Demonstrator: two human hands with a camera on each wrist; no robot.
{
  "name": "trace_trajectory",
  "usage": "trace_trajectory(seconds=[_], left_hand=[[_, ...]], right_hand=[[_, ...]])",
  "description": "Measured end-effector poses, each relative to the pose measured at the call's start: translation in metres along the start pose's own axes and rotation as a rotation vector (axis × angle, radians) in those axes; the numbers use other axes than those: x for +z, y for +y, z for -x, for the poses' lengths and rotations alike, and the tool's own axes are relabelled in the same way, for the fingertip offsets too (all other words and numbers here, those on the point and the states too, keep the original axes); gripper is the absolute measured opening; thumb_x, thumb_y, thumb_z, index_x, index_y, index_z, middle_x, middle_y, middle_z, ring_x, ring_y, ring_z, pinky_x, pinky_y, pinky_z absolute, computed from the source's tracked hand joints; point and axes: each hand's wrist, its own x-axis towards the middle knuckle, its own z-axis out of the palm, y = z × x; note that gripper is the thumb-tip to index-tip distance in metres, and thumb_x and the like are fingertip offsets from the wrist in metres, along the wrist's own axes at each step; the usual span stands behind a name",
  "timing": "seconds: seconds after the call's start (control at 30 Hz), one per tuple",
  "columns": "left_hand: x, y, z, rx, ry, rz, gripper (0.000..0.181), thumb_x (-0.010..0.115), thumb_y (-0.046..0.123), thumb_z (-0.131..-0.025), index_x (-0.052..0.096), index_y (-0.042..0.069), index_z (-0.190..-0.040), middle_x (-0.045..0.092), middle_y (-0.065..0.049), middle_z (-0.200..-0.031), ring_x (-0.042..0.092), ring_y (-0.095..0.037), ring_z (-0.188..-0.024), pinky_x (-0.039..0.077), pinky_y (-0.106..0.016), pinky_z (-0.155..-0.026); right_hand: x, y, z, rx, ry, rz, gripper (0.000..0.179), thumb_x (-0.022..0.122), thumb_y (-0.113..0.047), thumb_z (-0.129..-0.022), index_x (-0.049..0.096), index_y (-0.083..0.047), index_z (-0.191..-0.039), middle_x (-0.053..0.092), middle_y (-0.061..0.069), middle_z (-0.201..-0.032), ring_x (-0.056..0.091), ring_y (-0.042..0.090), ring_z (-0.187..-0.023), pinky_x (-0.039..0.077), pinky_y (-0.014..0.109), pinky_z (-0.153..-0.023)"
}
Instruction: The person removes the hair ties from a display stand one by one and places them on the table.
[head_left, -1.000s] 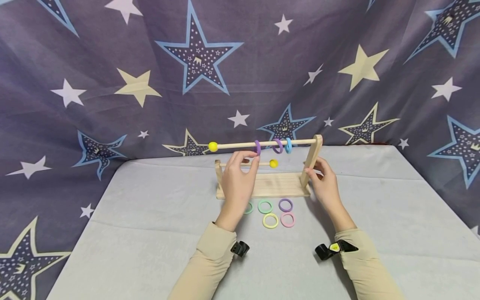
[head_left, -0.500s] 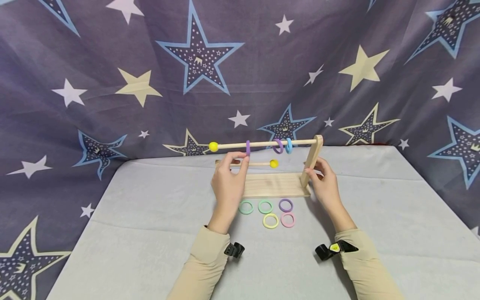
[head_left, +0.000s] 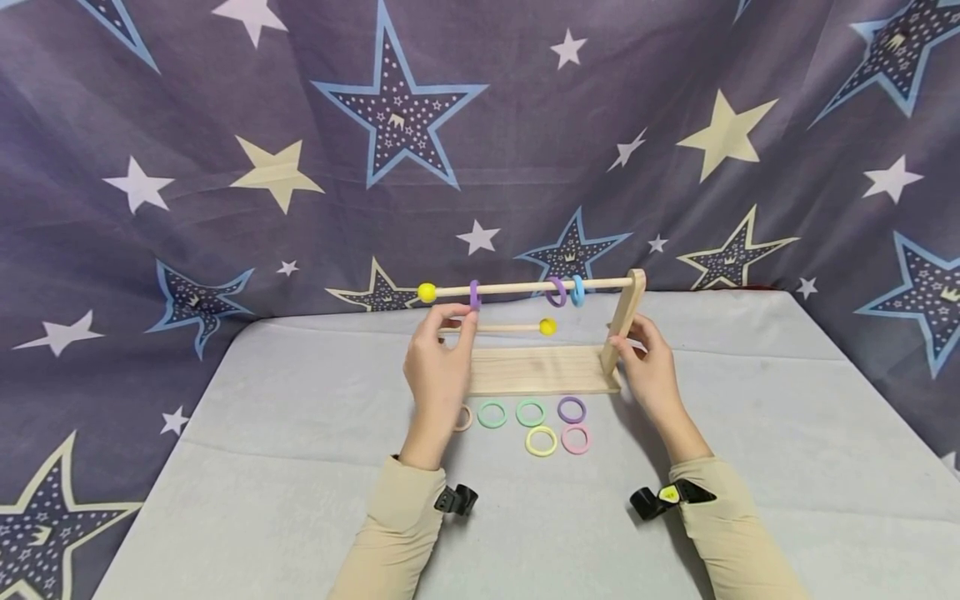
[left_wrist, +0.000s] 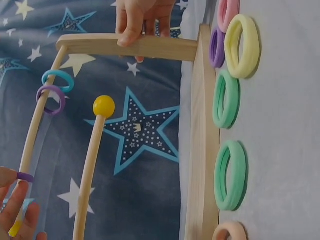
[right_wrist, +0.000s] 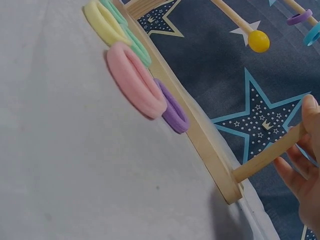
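My left hand [head_left: 441,358] pinches a purple ring [head_left: 474,295] between thumb and fingertips; the ring encircles the upper rod [head_left: 517,288] of a wooden stand, near its yellow end ball [head_left: 427,292]. Farther right on that rod hang another purple ring [head_left: 556,292] and a blue ring [head_left: 577,291]. My right hand [head_left: 651,367] grips the stand's tall right post [head_left: 624,321], thumb in front and fingers behind, as the right wrist view shows. A lower rod [head_left: 510,328] ends in a yellow ball [head_left: 548,327]. Its post is hidden behind my left hand.
In front of the stand's base [head_left: 540,372] lie several rings: two green, a purple one [head_left: 572,410], a yellow one [head_left: 541,442], a pink one [head_left: 576,439] and a peach one [head_left: 463,417] partly covered by my left hand. A star-patterned cloth [head_left: 480,150] hangs behind.
My left hand has slid the purple ring leftward along the upper rod toward the yellow ball, uncovering a green ring and part of the peach one. My right hand has stayed on the post.
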Motion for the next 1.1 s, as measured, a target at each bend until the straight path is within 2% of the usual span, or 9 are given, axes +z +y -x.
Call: trace_trajectory(seconds=[0.27, 0.37, 0.5, 0.57, 0.73, 0.97, 1.1], left_hand=[[-0.007, -0.006, -0.003, -0.025, 0.011, 0.008, 0.013, 0.074, 0.031, -0.090, 0.074, 0.021, -0.098, 0.071, 0.002, -0.089, 0.063, -0.022, -0.081, 0.044, -0.038, -0.068], [-0.009, -0.008, -0.004, -0.024, 0.020, 0.013, 0.014, 0.074, 0.031, -0.090, 0.074, 0.019, -0.098, 0.070, 0.000, -0.088, 0.064, -0.025, -0.082, 0.045, -0.037, -0.071], [-0.013, -0.011, -0.006, -0.024, 0.037, 0.022, 0.014, 0.073, 0.030, -0.091, 0.074, 0.018, -0.098, 0.071, 0.001, -0.087, 0.065, -0.021, -0.084, 0.045, -0.035, -0.074], [-0.014, -0.013, -0.006, -0.027, 0.041, 0.029, 0.013, 0.073, 0.029, -0.091, 0.074, 0.018, -0.098, 0.071, 0.002, -0.088, 0.065, -0.018, -0.084, 0.045, -0.035, -0.075], [-0.017, -0.017, -0.008, -0.041, 0.047, 0.027, 0.013, 0.073, 0.028, -0.091, 0.074, 0.018, -0.099, 0.072, 0.002, -0.089, 0.065, -0.016, -0.085, 0.045, -0.035, -0.075], [-0.020, -0.018, -0.009, -0.059, 0.055, 0.028, 0.013, 0.073, 0.028, -0.091, 0.074, 0.018, -0.099, 0.073, 0.002, -0.090, 0.065, -0.017, -0.085, 0.044, -0.034, -0.075], [-0.021, -0.020, -0.011, -0.070, 0.058, 0.027, 0.013, 0.074, 0.028, -0.090, 0.074, 0.018, -0.099, 0.073, 0.001, -0.091, 0.066, -0.020, -0.086, 0.044, -0.033, -0.074]], right_hand=[[0.001, -0.001, -0.002, 0.001, 0.002, 0.005, 0.038, 0.062, 0.001, -0.095, 0.051, 0.012, -0.131, 0.062, 0.030, -0.117, 0.055, 0.003, -0.099, 0.045, 0.014, -0.082], [0.002, 0.014, -0.006, 0.004, 0.007, -0.009, 0.039, 0.062, -0.002, -0.096, 0.052, 0.009, -0.131, 0.063, 0.028, -0.117, 0.054, 0.001, -0.099, 0.045, 0.014, -0.083], [0.002, 0.037, -0.010, 0.003, 0.011, -0.013, 0.041, 0.064, -0.008, -0.096, 0.053, 0.004, -0.133, 0.063, 0.024, -0.117, 0.054, -0.001, -0.100, 0.045, 0.013, -0.083], [0.002, 0.038, -0.010, 0.002, 0.010, -0.004, 0.042, 0.064, -0.010, -0.095, 0.053, 0.003, -0.134, 0.064, 0.023, -0.118, 0.054, 0.000, -0.100, 0.045, 0.013, -0.082], [0.002, 0.033, -0.008, 0.021, 0.005, 0.004, 0.042, 0.063, -0.007, -0.095, 0.052, 0.004, -0.135, 0.063, 0.025, -0.119, 0.053, 0.001, -0.101, 0.044, 0.013, -0.082], [0.001, 0.001, -0.001, 0.012, -0.003, 0.028, 0.040, 0.061, -0.001, -0.096, 0.050, 0.011, -0.133, 0.061, 0.030, -0.118, 0.053, 0.003, -0.100, 0.045, 0.014, -0.082], [0.001, -0.004, 0.000, 0.027, -0.008, 0.027, 0.040, 0.061, -0.001, -0.096, 0.050, 0.011, -0.132, 0.062, 0.029, -0.119, 0.054, 0.005, -0.101, 0.045, 0.014, -0.082]])
